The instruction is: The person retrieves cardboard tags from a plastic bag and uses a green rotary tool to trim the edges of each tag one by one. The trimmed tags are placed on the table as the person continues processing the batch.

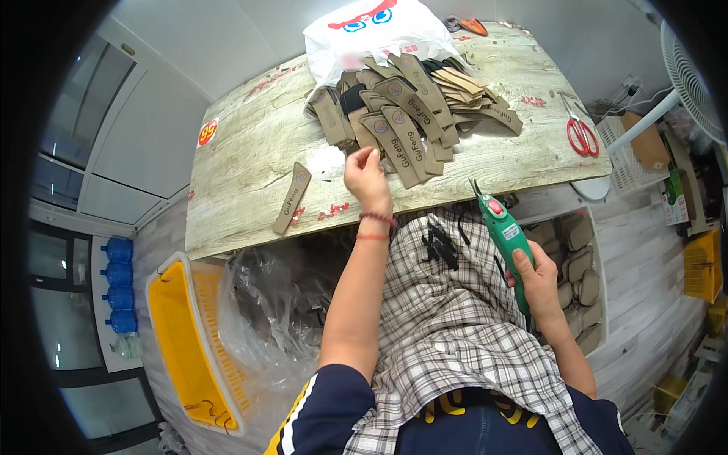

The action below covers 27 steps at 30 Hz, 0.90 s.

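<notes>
Our right hand (537,280) grips the green cutter (500,229); dipped nearer, it could nick our apron (425,303). Left hand (367,180) curled, hold unclear.

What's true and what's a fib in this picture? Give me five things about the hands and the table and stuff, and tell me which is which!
1. The right hand holds a green tool. True.
2. The red-handled scissors are in the left hand. False: the red-handled scissors lie on the table, near its right side.
3. One brown strip lies apart from the pile. True.
4. The white plastic bag hangs on the wall. False: the white plastic bag is on the table, behind the pile.
5. The blue bottles are on the left side of the picture. True.
</notes>
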Each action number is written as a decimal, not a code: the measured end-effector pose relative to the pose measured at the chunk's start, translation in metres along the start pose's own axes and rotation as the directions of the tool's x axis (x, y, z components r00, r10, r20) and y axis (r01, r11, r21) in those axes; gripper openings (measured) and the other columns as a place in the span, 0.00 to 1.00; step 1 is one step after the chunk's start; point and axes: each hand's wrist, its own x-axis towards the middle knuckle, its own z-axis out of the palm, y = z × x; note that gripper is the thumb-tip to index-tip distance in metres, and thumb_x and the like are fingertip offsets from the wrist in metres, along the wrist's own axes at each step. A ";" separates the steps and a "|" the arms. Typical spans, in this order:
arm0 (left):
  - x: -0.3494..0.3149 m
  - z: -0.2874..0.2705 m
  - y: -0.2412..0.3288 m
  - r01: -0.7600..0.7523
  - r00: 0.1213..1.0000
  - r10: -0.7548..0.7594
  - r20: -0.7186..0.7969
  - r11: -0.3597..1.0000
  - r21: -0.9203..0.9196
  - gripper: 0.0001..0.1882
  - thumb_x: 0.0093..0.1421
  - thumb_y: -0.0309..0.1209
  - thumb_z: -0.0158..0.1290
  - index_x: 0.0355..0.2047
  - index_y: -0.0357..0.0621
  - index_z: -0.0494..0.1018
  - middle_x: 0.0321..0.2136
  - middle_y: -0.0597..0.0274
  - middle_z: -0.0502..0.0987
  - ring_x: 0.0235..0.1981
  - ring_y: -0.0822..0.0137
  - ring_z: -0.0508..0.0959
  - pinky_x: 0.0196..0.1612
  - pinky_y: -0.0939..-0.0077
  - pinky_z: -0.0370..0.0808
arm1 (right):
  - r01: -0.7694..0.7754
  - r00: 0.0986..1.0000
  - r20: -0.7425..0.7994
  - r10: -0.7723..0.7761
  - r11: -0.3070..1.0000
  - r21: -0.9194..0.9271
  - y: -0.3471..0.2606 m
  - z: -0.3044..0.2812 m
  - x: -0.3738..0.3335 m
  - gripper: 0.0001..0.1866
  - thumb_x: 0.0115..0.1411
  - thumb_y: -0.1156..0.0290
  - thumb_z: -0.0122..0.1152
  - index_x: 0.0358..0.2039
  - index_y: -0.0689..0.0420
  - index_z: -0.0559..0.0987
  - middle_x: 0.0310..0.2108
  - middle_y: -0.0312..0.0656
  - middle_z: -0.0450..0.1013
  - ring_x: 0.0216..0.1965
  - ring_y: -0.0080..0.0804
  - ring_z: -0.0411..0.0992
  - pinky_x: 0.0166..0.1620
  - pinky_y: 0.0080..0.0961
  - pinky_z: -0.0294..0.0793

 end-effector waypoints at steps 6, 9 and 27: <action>0.020 0.039 0.011 -0.066 0.988 0.115 -0.105 0.919 0.388 0.18 0.47 0.33 0.64 0.34 0.38 0.70 0.26 0.57 0.76 0.29 0.62 0.77 0.35 0.68 0.73 | 0.006 1.000 -0.002 -0.006 0.999 -0.033 0.003 0.004 0.006 0.20 0.62 0.58 0.56 0.44 0.63 0.74 0.26 0.34 0.70 0.23 0.17 0.68 0.24 0.16 0.67; 0.022 0.040 0.003 -0.071 0.978 0.147 -0.149 0.904 0.422 0.18 0.46 0.30 0.65 0.34 0.38 0.70 0.24 0.59 0.76 0.27 0.61 0.77 0.34 0.67 0.73 | 0.008 1.000 0.018 -0.008 1.000 -0.022 0.008 0.006 0.008 0.20 0.62 0.59 0.57 0.44 0.63 0.74 0.26 0.34 0.71 0.23 0.17 0.67 0.24 0.16 0.67; -0.065 -0.008 0.060 0.302 0.951 -0.198 0.237 0.759 -0.576 0.07 0.58 0.23 0.55 0.36 0.34 0.71 0.31 0.58 0.78 0.30 0.70 0.78 0.33 0.79 0.77 | 0.126 0.991 0.062 -0.120 0.988 -0.094 -0.009 0.028 0.014 0.20 0.61 0.59 0.58 0.47 0.60 0.74 0.19 0.32 0.70 0.18 0.16 0.66 0.23 0.16 0.65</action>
